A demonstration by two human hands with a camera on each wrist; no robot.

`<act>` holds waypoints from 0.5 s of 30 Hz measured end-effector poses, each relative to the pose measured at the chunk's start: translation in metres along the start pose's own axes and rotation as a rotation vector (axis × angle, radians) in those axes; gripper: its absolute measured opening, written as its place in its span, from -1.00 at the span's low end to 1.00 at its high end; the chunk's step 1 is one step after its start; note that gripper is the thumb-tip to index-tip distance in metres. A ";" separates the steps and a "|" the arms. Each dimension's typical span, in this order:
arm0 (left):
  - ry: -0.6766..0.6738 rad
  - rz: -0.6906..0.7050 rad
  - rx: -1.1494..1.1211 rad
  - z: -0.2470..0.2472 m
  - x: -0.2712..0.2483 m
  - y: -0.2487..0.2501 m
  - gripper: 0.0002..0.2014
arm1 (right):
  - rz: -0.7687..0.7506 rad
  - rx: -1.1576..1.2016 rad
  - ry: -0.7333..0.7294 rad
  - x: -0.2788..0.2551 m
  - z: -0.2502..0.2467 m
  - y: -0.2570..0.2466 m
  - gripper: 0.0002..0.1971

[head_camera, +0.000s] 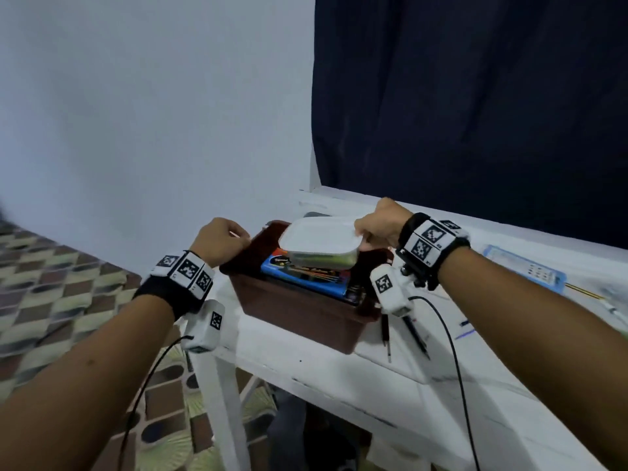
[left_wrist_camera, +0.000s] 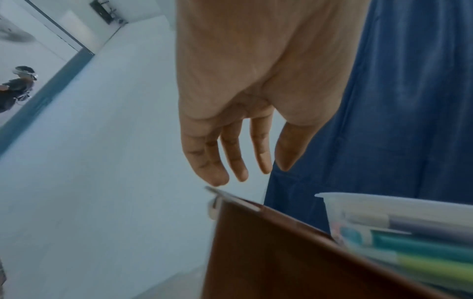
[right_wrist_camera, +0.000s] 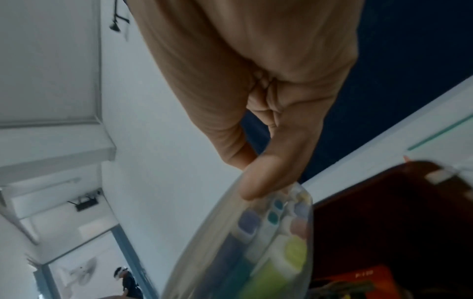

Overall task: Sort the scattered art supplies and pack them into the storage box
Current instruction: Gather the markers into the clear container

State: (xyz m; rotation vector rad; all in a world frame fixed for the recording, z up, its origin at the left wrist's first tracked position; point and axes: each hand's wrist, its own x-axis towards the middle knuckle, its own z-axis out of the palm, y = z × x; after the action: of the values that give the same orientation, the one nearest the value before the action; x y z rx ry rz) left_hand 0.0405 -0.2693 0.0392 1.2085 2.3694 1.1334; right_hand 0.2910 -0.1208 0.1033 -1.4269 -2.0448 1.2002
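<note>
Head view shows my right hand (head_camera: 379, 222) grasping the clear container (head_camera: 319, 244) over the brown box (head_camera: 299, 311), my left hand (head_camera: 221, 239) released above its rim.

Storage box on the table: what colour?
Dark reddish-brown plastic storage box; clearest in head view.

The clear plastic container with a white lid (head_camera: 319, 244) covers most of the blue flat pack (head_camera: 306, 278) under it, and the print on that pack is too blurred to read. The brown plastic storage box (head_camera: 299, 311) hides its own bottom. In the right wrist view, the markers (right_wrist_camera: 268, 252) inside the container are smeared, and the lower edge cuts them off. The left hand (head_camera: 221, 239) hides its fingertips behind the box rim in the head view.
</note>
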 end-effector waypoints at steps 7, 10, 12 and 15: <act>-0.193 -0.026 -0.077 -0.001 0.048 -0.036 -0.65 | 0.141 -0.090 -0.152 0.050 0.059 -0.013 -0.85; -0.257 0.002 -0.097 0.000 0.060 -0.040 -0.52 | 0.224 -0.163 -0.129 0.054 0.065 -0.011 -0.86; -0.310 -0.007 -0.141 -0.002 0.067 -0.043 -0.45 | 0.205 -0.255 -0.089 0.054 0.066 -0.013 -0.80; -0.405 -0.041 -0.171 -0.003 0.072 -0.044 -0.44 | 0.061 -0.590 -0.013 0.051 0.067 -0.028 -0.76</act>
State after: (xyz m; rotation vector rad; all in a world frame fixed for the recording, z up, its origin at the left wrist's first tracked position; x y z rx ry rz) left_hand -0.0317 -0.2315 0.0173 1.1931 1.9467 0.9498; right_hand 0.2063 -0.1075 0.0791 -1.7375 -2.5049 0.6398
